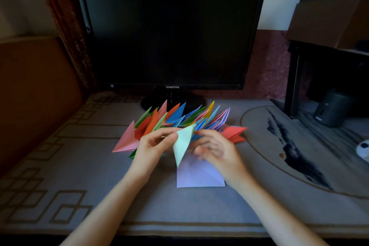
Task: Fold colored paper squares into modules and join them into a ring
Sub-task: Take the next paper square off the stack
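My left hand pinches a pale green folded paper module by its upper edge, with the module's point hanging down. My right hand is beside it, fingers loosely curled and blurred, touching or nearly touching the module's right side; I cannot tell which. Behind both hands lies a row of several joined folded modules in pink, orange, green, blue, yellow and lilac, points sticking up. A flat lilac paper square lies on the table under my right hand.
A dark monitor stands on its base right behind the modules. A grey patterned mat covers the table. At the right are a black shelf with a cardboard box and a small dark speaker.
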The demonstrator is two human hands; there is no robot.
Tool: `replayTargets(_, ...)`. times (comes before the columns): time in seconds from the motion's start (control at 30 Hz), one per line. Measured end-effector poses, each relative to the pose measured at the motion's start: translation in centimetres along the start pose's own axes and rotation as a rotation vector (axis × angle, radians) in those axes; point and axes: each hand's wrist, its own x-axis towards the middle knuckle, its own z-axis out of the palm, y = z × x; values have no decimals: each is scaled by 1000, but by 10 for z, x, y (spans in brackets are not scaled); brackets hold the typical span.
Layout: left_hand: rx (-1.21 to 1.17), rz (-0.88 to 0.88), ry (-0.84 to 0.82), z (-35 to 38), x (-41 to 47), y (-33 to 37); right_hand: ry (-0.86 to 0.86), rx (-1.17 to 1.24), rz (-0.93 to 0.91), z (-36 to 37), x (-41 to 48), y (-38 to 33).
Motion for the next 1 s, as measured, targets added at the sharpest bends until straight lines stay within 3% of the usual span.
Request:
replayTargets(0.13, 269, 108, -98, 4, -5, 0, 27, 8, -26, -5, -2, -6)
replayTargets(0.27, 367, 131, -101, 8, -7, 2, 6, -48, 5, -2, -1, -1)
replayTargets(0.53, 244, -30, -145, 8, -6, 0, 126, -55, 4, -5, 3, 3)
replayTargets(1.0, 233, 1, -36, 7, -4, 0, 165, -95, 47, -12, 7, 7)
